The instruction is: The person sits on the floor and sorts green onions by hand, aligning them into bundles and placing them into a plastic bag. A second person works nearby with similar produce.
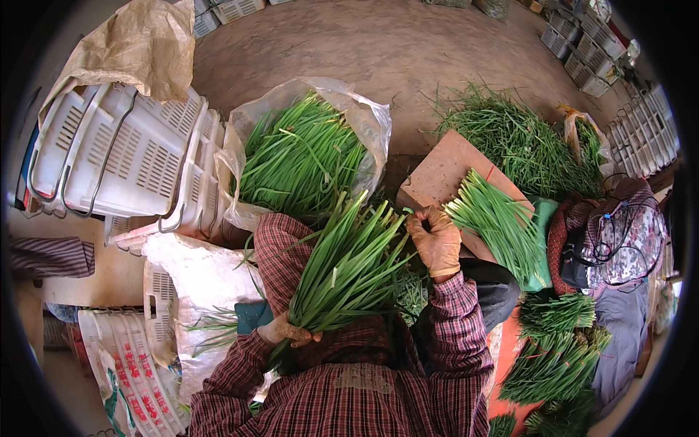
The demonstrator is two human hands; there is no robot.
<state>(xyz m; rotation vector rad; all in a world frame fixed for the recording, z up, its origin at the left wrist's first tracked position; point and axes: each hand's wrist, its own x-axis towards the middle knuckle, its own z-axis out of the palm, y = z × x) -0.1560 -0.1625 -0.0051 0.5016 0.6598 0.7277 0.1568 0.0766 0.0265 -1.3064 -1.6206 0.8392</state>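
My left hand (289, 330) is closed around the leafy lower end of a loose bunch of green chives (344, 267). The bunch slants up and right across my lap, its pale cut stem ends at the top. Beside those ends, my right hand (435, 240), in a thin tan glove, pinches a small bit of chive leaf (408, 211) between thumb and forefinger. A neater bundle of chives (497, 224) lies right of this hand on a reddish-brown board (450, 172). Ahead of my knee stands a clear plastic bag (377, 117) full of loose chives (306, 153).
Stacked white plastic crates (125, 147) with wire handles rise at the left. A heap of loose greens (513, 136) covers the floor beyond the board. Tied chive bundles (551, 360) lie at my right, near a patterned bag (622, 246). A white woven sack (205, 278) lies left of my knee.
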